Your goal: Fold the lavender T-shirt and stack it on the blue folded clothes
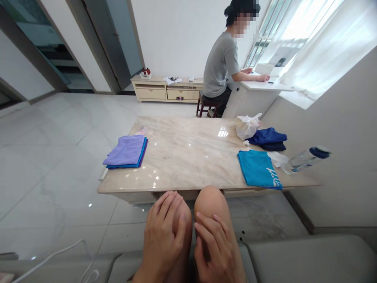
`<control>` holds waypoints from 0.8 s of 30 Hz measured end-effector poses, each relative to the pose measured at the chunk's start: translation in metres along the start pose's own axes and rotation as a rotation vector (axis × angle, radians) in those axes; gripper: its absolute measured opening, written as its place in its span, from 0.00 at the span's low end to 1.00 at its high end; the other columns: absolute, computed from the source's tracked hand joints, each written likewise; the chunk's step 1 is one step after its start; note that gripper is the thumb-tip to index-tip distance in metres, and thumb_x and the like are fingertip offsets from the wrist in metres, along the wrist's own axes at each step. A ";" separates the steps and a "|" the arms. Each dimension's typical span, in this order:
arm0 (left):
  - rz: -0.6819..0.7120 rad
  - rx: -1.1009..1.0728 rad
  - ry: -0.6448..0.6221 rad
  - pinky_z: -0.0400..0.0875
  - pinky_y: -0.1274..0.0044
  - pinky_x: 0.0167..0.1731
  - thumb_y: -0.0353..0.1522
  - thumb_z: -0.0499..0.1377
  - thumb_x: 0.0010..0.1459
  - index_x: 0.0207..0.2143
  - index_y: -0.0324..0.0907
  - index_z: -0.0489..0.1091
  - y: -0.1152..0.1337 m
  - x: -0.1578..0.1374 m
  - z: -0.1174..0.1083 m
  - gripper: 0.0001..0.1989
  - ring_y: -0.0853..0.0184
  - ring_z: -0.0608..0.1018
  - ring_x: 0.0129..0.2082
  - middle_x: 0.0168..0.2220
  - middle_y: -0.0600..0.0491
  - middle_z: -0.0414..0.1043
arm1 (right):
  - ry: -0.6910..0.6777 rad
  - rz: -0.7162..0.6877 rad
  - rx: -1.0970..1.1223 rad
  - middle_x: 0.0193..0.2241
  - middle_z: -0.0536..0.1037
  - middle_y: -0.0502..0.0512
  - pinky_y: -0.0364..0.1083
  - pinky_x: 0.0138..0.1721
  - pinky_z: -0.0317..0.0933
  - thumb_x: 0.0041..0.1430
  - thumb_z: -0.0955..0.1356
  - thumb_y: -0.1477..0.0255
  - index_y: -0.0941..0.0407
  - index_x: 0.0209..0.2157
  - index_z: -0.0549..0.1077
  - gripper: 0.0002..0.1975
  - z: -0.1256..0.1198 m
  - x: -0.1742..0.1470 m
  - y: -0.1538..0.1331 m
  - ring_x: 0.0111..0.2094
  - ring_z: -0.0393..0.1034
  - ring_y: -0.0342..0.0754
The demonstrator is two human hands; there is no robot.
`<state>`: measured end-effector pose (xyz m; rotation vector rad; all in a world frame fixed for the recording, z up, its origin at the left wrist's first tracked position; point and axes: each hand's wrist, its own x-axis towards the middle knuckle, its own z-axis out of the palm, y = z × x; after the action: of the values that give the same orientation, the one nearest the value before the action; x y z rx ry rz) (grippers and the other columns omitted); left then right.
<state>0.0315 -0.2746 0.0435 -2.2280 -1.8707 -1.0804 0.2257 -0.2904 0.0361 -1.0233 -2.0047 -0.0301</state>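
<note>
My left hand (165,226) rests on my left knee, fingers laid over it and holding nothing. On the right thigh, just below the knee, lies my right hand (213,243) with its fingers apart. Both knees touch or nearly touch the front of a marble-topped table (188,157). A stack of folded cloths (126,151), lavender on top with blue and purple below, sits at the table's left end. Toward the right end lies a folded turquoise cloth (256,168) with white lettering, its front corner at the table edge.
Behind the turquoise cloth are a white plastic bag (247,125), dark blue folded cloth (267,137) and a white tissue (277,159). A clear bottle (306,159) stands at the right. Beyond, a person (220,67) sits on a stool by a white desk. A white cable (59,253) trails lower left.
</note>
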 end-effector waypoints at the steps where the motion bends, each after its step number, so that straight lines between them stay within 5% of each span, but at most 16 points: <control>1: -0.005 0.007 -0.002 0.80 0.55 0.62 0.33 0.57 0.73 0.65 0.51 0.77 0.003 0.001 0.001 0.22 0.50 0.80 0.65 0.64 0.48 0.81 | 0.019 0.023 0.001 0.56 0.87 0.59 0.57 0.60 0.78 0.65 0.66 0.83 0.55 0.60 0.78 0.25 -0.003 -0.005 0.000 0.56 0.85 0.55; 10: -0.034 0.077 -0.017 0.69 0.54 0.71 0.35 0.55 0.76 0.68 0.45 0.74 0.019 -0.010 0.001 0.22 0.49 0.74 0.71 0.70 0.44 0.75 | 0.085 0.064 0.039 0.58 0.86 0.61 0.64 0.66 0.76 0.67 0.67 0.84 0.53 0.67 0.74 0.29 -0.027 -0.046 0.017 0.60 0.83 0.56; 24: -0.064 0.078 -0.033 0.71 0.55 0.68 0.36 0.57 0.74 0.63 0.46 0.76 0.022 0.001 0.012 0.20 0.48 0.76 0.67 0.67 0.43 0.77 | 0.092 0.074 0.144 0.54 0.88 0.60 0.59 0.65 0.77 0.65 0.66 0.87 0.53 0.60 0.78 0.26 -0.023 -0.043 0.022 0.56 0.85 0.53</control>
<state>0.0560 -0.2742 0.0440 -2.1707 -1.9740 -0.9673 0.2685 -0.3119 0.0128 -0.9855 -1.8562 0.1038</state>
